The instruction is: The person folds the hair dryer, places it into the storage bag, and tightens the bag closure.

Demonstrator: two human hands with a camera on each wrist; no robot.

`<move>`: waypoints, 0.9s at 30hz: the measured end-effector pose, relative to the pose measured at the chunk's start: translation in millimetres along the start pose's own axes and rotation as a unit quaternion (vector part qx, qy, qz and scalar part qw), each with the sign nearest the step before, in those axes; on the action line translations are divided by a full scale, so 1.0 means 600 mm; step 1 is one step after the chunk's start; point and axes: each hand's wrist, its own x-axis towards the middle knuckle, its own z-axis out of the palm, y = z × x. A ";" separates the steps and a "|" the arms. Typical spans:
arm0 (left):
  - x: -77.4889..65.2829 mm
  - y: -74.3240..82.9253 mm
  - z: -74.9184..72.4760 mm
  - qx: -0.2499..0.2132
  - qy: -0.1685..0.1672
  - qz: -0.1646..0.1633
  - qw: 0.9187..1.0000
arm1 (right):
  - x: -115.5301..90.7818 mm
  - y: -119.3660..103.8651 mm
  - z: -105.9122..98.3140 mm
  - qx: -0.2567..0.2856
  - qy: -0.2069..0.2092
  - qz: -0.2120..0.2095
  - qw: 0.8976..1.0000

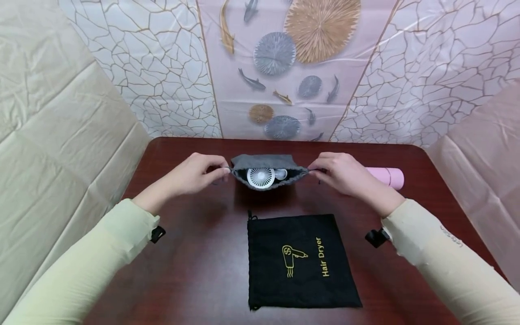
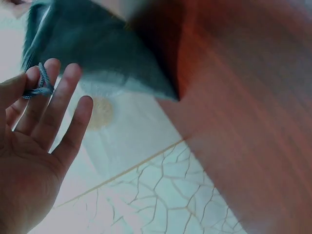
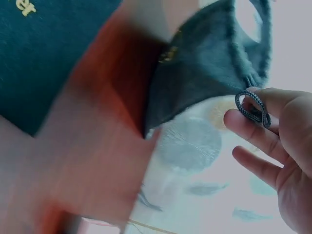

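A dark grey drawstring pouch (image 1: pixel 264 161) hangs between my two hands with its mouth partly gaping. Inside it show a white round fan (image 1: pixel 261 178) with a slatted grille and a small pale, clear-looking item (image 1: pixel 280 174) whose kind I cannot tell. My left hand (image 1: pixel 201 174) pinches the cord (image 2: pixel 40 85) at one side of the mouth between thumb and forefinger; its other fingers are spread. At the opposite side, my right hand (image 1: pixel 343 174) pinches a looped cord (image 3: pixel 253 108). Both cords run to the pouch's top edge.
A black cloth bag (image 1: pixel 300 262) printed "Hair Dryer" lies flat on the dark red wooden table (image 1: pixel 183 271), nearer to me. A pink cylinder (image 1: pixel 387 177) lies behind my right hand. Patterned sheets (image 1: pixel 162 67) hang around the table.
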 end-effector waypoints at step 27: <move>-0.063 -0.053 -0.042 -0.040 0.103 -0.082 0.991 | -0.063 0.020 -0.083 -0.063 0.026 0.047 0.997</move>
